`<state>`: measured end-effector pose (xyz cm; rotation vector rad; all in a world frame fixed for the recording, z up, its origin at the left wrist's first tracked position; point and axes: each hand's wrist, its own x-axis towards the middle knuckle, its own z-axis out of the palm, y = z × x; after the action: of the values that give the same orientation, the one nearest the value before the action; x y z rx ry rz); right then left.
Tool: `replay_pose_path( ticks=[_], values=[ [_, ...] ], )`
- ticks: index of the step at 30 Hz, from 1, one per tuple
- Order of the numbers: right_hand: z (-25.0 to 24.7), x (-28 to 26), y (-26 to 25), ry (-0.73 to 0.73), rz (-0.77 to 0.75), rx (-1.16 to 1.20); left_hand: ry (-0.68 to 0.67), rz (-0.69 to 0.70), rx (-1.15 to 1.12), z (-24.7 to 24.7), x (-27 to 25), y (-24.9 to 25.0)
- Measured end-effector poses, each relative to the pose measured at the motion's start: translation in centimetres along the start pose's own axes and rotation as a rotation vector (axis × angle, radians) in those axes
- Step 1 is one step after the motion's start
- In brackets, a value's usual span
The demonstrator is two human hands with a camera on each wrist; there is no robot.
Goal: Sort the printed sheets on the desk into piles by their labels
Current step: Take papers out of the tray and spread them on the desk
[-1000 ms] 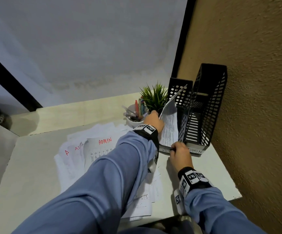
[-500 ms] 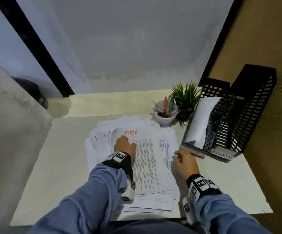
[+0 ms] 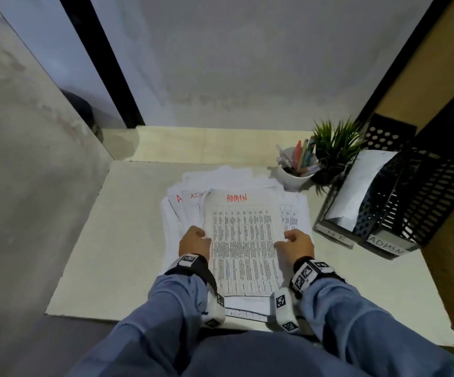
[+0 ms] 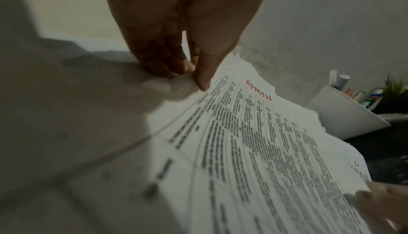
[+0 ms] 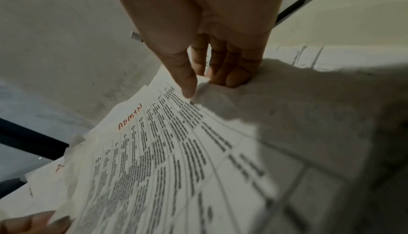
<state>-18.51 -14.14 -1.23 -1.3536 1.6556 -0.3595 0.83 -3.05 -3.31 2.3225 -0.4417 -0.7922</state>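
ADMIN sheet (image 3: 243, 235) lies atop the loose pile, left of the black file tray (image 3: 399, 213); left hand (image 3: 194, 242) and right hand (image 3: 297, 243) pinch its side edges, probably so it lifts flat toward the tray's ADMIN slot

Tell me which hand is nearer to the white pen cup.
Right. The right hand pinches the top ADMIN sheet's right edge, just below the white pen cup. The left hand pinches the sheet's left edge, farther across.
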Motion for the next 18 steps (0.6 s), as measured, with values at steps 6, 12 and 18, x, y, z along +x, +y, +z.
replay_pose_path(
  ticks=[6,12,18],
  values=[
    [-0.5,0.9,0.1,-0.031,-0.062,-0.023,0.035,0.168,-0.152,-0.5,-0.5,-0.6],
    [-0.6,0.5,-0.4,-0.042,-0.018,0.254,-0.072,0.191,-0.347,-0.2,0.4,-1.4],
    [-1.0,0.9,-0.8,-0.106,0.061,0.477,-0.130,0.189,-0.460,-0.5,0.2,-1.2]
  ],
)
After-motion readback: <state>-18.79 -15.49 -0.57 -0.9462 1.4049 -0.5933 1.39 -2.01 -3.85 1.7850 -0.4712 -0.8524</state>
